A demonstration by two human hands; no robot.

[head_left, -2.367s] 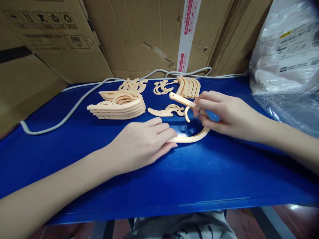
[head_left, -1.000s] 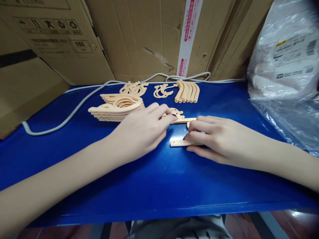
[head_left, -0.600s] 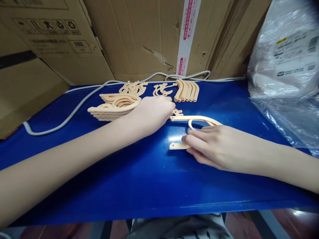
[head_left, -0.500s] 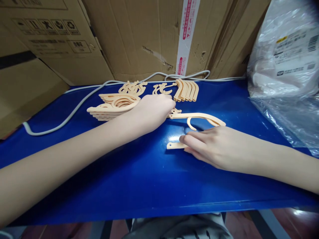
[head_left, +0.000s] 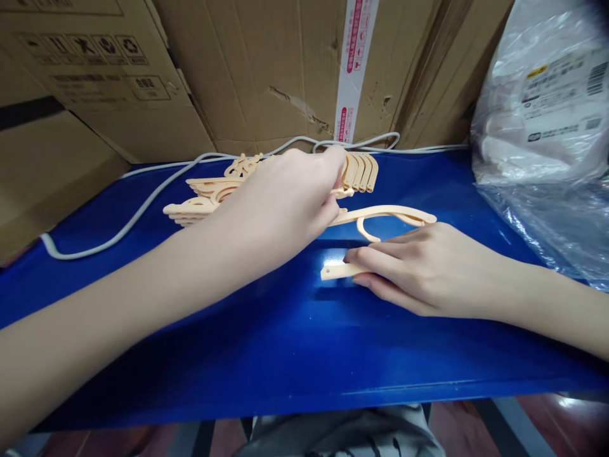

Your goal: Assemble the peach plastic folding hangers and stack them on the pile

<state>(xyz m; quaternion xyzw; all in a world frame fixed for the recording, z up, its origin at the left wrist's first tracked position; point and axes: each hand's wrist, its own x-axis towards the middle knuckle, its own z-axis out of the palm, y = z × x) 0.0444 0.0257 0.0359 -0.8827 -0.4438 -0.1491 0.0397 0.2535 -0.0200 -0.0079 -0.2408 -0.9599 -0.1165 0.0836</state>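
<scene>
My left hand (head_left: 299,197) is closed, pinching a cream plastic hook (head_left: 344,192); only its knobbed end shows beyond my fingers. In my right hand (head_left: 404,270) is a cream plastic hanger arm (head_left: 337,271), its holed end sticking out to the left, slightly above the table. Just behind my right fingers lies another cream hanger part (head_left: 390,211), a curved arm with a hook below it; my left hand covers its left end. Stacked hanger arms (head_left: 190,208) and a pile of loose hooks (head_left: 242,165) sit partly hidden behind my left hand and wrist.
A row of curved arms (head_left: 365,171) stands at the back of the blue table (head_left: 285,355). A white cable (head_left: 143,216) runs along the back and left. Cardboard boxes (head_left: 247,76) wall the rear and left. Clear plastic wrapping (head_left: 542,139) lies at the right.
My left hand has lifted and come nearer, now with a hook's end showing in its pinch. My right hand has raised the hanger arm slightly off the table.
</scene>
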